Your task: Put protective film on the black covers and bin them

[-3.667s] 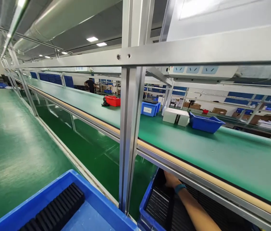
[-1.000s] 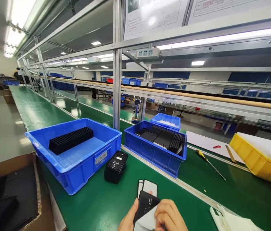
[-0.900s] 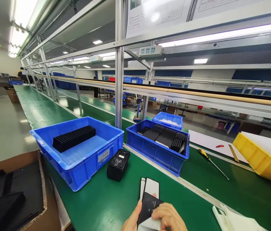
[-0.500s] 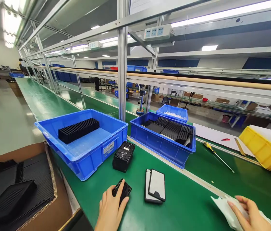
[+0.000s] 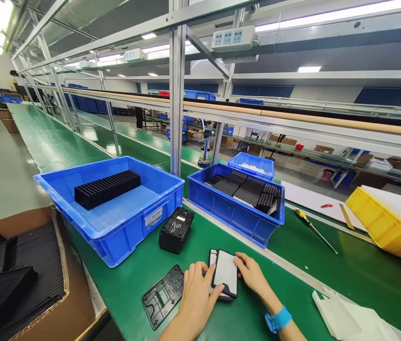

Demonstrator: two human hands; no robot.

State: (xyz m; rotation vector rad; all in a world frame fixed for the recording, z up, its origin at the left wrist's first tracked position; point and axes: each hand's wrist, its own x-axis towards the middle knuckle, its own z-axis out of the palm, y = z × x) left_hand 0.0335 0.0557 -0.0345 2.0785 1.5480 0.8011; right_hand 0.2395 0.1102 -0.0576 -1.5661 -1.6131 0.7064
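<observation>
My left hand (image 5: 198, 286) has its thumb and fingertips on the left and lower edges of a flat white-faced panel with a black rim (image 5: 226, 272). Gripping the same panel's right edge is my right hand (image 5: 253, 273), with a blue band (image 5: 279, 319) on the wrist. Under it lies another white-faced piece (image 5: 213, 257), mostly covered. Just left of my left hand a black plastic cover (image 5: 163, 298) rests with its ribbed, moulded side up. Behind it stands a stack of similar black covers (image 5: 176, 229).
A blue bin (image 5: 132, 237) holds a row of black pieces; a second blue bin (image 5: 229, 213) holds more. An open carton (image 5: 76, 303) of black parts is at left. Right are white crumpled sheeting (image 5: 346, 312), a screwdriver (image 5: 314, 229) and a yellow bin (image 5: 388, 222).
My left hand has let go of the black cover, now lying flat, and moved right to the panel. My right hand has left the white sheeting and come left onto the panel.
</observation>
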